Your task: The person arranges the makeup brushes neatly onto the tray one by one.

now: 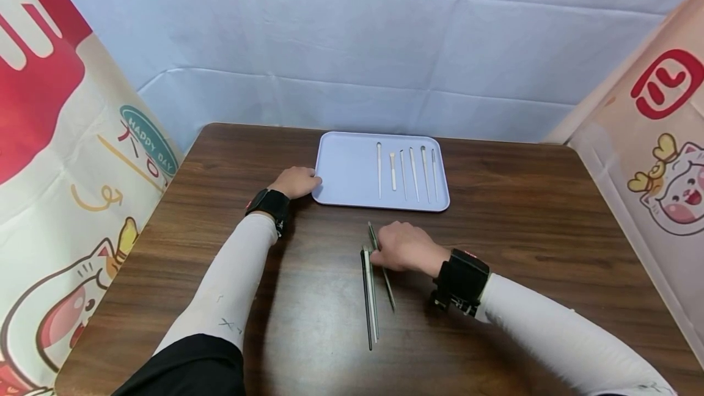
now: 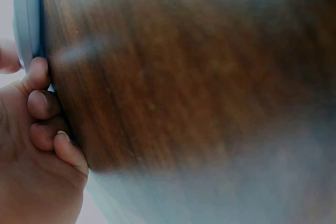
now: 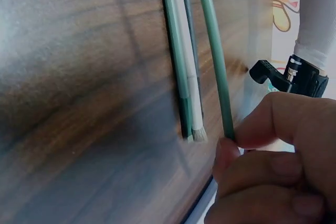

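Observation:
At the tray's left end my left hand (image 1: 296,182) grips the rim of the pale blue tray (image 1: 346,170), thumb on top and fingers curled at the edge. My right hand (image 1: 409,248) pinches a slender green brush (image 3: 216,45) between thumb and forefinger near one end. The brush slants over the table, its pinched part covered by the fingers. Just left of it lie a white brush (image 3: 192,87) with pale bristles, another green brush (image 3: 176,40) and a dark brush (image 1: 366,307), close together and roughly parallel.
Several thin brushes, among them a short one (image 1: 393,173), lie in a spaced row on the tray's right half. The brown wooden table (image 1: 522,212) meets a pale cloth backdrop (image 1: 357,47) behind, with printed cloths at both sides.

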### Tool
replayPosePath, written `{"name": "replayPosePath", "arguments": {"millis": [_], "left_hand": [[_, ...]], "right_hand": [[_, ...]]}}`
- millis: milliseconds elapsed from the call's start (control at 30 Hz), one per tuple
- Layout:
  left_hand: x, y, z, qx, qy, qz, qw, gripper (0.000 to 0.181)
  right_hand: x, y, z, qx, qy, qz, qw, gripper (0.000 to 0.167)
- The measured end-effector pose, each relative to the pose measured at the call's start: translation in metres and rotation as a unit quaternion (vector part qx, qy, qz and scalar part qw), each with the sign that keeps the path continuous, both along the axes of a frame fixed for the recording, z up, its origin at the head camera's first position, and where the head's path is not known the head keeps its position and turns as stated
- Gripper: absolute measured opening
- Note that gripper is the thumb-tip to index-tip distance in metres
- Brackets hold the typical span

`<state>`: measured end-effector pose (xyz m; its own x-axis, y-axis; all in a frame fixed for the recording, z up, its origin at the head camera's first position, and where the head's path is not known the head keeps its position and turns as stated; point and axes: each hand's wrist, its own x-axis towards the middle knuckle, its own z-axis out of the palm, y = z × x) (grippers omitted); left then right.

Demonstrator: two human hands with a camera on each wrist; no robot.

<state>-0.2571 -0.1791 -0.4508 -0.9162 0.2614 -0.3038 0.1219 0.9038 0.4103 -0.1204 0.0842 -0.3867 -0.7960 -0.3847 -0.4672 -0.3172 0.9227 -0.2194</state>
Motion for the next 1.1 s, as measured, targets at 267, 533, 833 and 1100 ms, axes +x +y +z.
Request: {"name": "replayPosePath", "arguments": {"millis": [267, 533, 833, 1100], "left_hand": [[-0.001, 0.0, -0.001, -0.001, 0.006, -0.004, 1.0, 0.057], [-0.003, 0.0, -0.003, -0.003, 0.008, -0.002, 1.0, 0.057], [-0.002, 0.001, -0.001, -0.006, 0.01, -0.005, 0.9999, 0.053], [0.001, 0.001, 0.002, -0.005, 0.009, -0.003, 0.9999, 0.053]], "right_hand": [[-0.006, -0.001, 0.003, -0.014, 0.0, 0.005, 0.9999, 0.047], [-0.014, -0.002, 0.008, -0.02, 0.0, 0.01, 0.9998, 0.047], [-0.023, -0.004, 0.013, -0.037, -0.003, 0.021, 0.9991, 0.049], [-0.031, -0.007, 0.015, -0.048, -0.012, 0.012, 0.9987, 0.046]]}}
